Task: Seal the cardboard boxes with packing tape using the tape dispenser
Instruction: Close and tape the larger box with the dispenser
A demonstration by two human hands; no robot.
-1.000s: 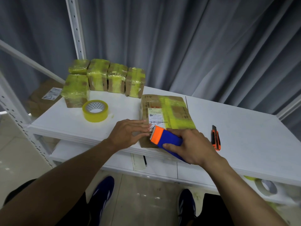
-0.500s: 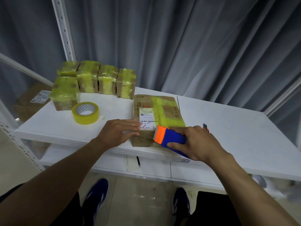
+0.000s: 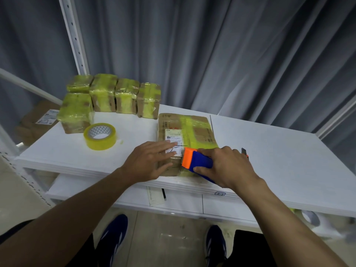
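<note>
Five taped boxes (image 3: 104,92); left hand (image 3: 148,160) flat on sixth box (image 3: 194,130), right hand (image 3: 225,166) grips dispenser (image 3: 198,162).

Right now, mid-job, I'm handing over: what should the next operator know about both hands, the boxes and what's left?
Left hand: flat, fingers straight, pressing the flat cardboard box near its front end.
Right hand: grips the tape dispenser, orange head at the box's front end.
Done: five small boxes at back left are wrapped in yellow tape; the flat box carries yellow strips on top.
Left: probably finish and cut this strip. Spare tape roll lies left of the box; utility knife mostly hidden behind that hand.
</note>
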